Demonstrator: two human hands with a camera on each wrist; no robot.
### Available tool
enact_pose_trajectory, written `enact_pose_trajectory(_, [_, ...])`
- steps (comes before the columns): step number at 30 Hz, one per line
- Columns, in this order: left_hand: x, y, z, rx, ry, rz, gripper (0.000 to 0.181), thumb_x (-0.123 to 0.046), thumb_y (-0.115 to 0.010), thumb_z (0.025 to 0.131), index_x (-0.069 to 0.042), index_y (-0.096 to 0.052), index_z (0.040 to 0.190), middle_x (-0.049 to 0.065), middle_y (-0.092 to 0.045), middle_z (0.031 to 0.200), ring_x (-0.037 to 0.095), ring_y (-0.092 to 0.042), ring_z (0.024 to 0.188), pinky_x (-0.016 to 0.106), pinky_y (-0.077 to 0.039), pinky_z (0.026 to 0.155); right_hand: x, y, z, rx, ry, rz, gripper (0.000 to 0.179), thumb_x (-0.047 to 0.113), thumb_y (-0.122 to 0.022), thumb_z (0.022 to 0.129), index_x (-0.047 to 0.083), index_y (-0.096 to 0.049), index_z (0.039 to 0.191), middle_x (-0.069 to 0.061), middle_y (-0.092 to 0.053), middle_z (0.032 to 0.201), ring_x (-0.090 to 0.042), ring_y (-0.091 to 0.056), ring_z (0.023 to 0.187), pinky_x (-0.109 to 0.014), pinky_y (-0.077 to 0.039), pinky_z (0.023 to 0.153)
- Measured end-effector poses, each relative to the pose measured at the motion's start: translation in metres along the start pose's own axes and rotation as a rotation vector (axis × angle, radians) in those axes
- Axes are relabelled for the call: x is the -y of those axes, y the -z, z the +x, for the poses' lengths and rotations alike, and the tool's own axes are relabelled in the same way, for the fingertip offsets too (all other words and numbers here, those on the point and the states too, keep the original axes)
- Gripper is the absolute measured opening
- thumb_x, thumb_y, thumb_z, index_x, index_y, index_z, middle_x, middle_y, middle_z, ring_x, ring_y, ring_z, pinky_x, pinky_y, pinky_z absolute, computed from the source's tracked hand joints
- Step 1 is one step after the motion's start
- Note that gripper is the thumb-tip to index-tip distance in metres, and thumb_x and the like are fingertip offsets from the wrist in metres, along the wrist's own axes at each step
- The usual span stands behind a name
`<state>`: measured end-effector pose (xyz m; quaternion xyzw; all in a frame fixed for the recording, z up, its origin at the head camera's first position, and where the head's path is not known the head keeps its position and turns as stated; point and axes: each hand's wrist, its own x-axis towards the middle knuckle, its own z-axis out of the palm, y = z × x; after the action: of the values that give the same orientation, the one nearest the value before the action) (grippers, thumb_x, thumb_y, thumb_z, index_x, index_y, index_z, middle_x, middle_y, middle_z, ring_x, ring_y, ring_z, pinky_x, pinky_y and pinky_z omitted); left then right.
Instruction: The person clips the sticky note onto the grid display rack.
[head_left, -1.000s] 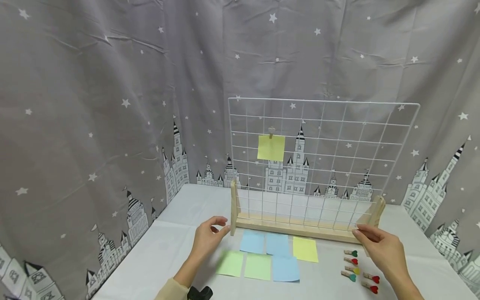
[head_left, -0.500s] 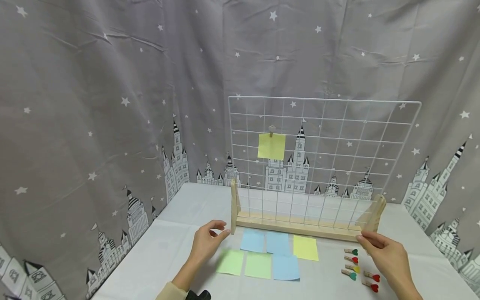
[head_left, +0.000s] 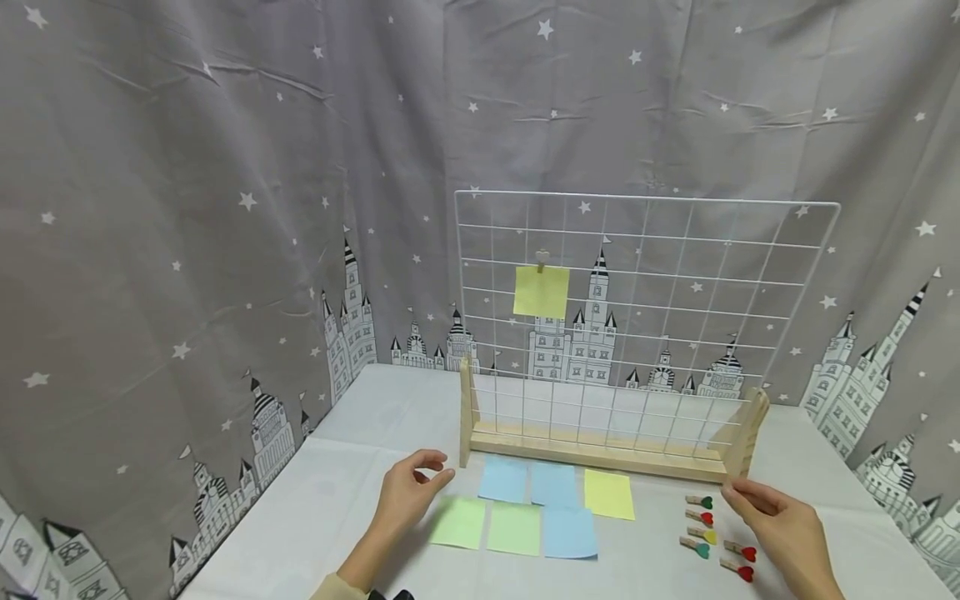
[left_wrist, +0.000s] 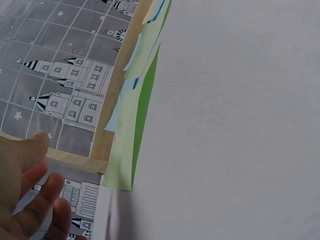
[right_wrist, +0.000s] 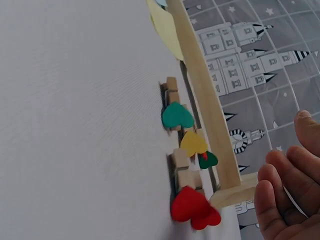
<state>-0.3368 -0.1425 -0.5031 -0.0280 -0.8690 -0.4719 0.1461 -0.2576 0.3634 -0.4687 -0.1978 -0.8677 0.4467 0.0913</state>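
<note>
My left hand [head_left: 408, 492], fingers loosely bent and holding nothing, hovers beside the left foot of a wooden stand [head_left: 600, 455]. At the stand's right end is my right hand [head_left: 783, 525], fingers relaxed, with nothing seen between them in the right wrist view. A white wire grid [head_left: 645, 197] rises from the stand. On it, a clothespin [head_left: 542, 257] holds a yellow sticky note [head_left: 542, 293]. Blue notes [head_left: 503, 480], green notes [head_left: 513, 530] and a yellow note [head_left: 608, 495] lie before the stand. Small heart clothespins, including a teal one [right_wrist: 177, 115] and a red one [right_wrist: 189, 204], lie near my right hand.
A white cloth [head_left: 300, 517] covers the table. Behind the grid hangs a grey curtain [head_left: 390, 208] printed with stars and castles. A dark object [head_left: 401, 595] shows at the bottom edge by the left sleeve [head_left: 339, 587].
Both hands have drawn back slightly toward the person, the right one also shifting right, away from the stand's base. Notes and clothespins stay in place.
</note>
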Motion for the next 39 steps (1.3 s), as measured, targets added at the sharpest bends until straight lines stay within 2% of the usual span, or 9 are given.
enact_pose_trajectory(3, [0.002,-0.001,-0.001,0.007,0.007,-0.006,0.024,-0.024,-0.082,0.088,-0.015,-0.076,0.109,-0.001,-0.075,0.096,0.013,-0.059,0.077,0.025,-0.047,0.067,-0.006,-0.002,0.001,-0.007,-0.032,0.005,0.084,0.066,-0.069,0.089,-0.001,-0.061,0.139,-0.015,-0.076,0.118,-0.042,-0.064,0.124,-0.04,-0.061,0.081])
enact_pose_trajectory(7, [0.003,-0.003,-0.002,0.006,0.01,-0.015,0.021,-0.023,-0.082,0.088,-0.017,-0.076,0.107,-0.001,-0.075,0.095,0.012,-0.06,0.076,0.024,-0.047,0.066,-0.014,-0.004,0.002,-0.022,-0.072,0.021,0.076,0.059,-0.072,0.09,-0.001,-0.063,0.136,-0.013,-0.079,0.111,-0.038,-0.069,0.115,-0.034,-0.06,0.072])
enact_pose_trajectory(11, [0.004,-0.004,-0.002,0.001,0.001,-0.018,0.02,-0.023,-0.082,0.087,-0.018,-0.076,0.106,-0.001,-0.075,0.095,0.012,-0.06,0.075,0.024,-0.047,0.066,-0.018,-0.003,0.002,-0.033,-0.068,0.005,0.077,0.062,-0.072,0.088,0.0,-0.065,0.134,-0.01,-0.079,0.11,-0.035,-0.071,0.111,-0.03,-0.058,0.069])
enact_pose_trajectory(18, [0.006,-0.005,-0.002,0.0,-0.01,-0.028,0.022,-0.023,-0.082,0.087,-0.015,-0.076,0.107,-0.001,-0.075,0.094,0.012,-0.059,0.074,0.024,-0.047,0.066,-0.022,0.0,0.002,-0.033,-0.058,-0.045,0.08,0.063,-0.07,0.089,-0.004,-0.065,0.132,-0.021,-0.075,0.118,-0.035,-0.072,0.104,-0.03,-0.057,0.066])
enact_pose_trajectory(26, [0.007,-0.003,-0.003,0.002,-0.008,-0.022,0.023,-0.023,-0.082,0.088,-0.014,-0.076,0.108,-0.002,-0.075,0.094,0.012,-0.059,0.075,0.024,-0.047,0.066,-0.031,-0.003,0.003,-0.035,-0.066,-0.054,0.074,0.056,-0.074,0.089,-0.006,-0.066,0.129,-0.02,-0.077,0.109,-0.027,-0.075,0.09,-0.034,-0.058,0.067])
enact_pose_trajectory(34, [0.008,-0.003,-0.003,0.013,-0.003,0.003,0.022,-0.022,-0.082,0.088,-0.016,-0.076,0.108,-0.001,-0.075,0.094,0.012,-0.059,0.076,0.026,-0.047,0.07,-0.036,-0.001,0.004,0.019,-0.061,-0.083,0.076,0.059,-0.074,0.089,-0.005,-0.066,0.13,-0.017,-0.078,0.107,-0.031,-0.074,0.097,-0.041,-0.058,0.074])
enact_pose_trajectory(39, [0.009,-0.003,-0.002,0.028,0.003,0.017,0.022,-0.021,-0.082,0.088,-0.017,-0.076,0.109,0.0,-0.075,0.097,0.012,-0.06,0.077,0.028,-0.048,0.072,-0.04,-0.001,0.005,0.042,-0.053,-0.099,0.076,0.059,-0.074,0.088,-0.005,-0.067,0.128,-0.017,-0.079,0.106,-0.033,-0.073,0.099,-0.038,-0.058,0.071])
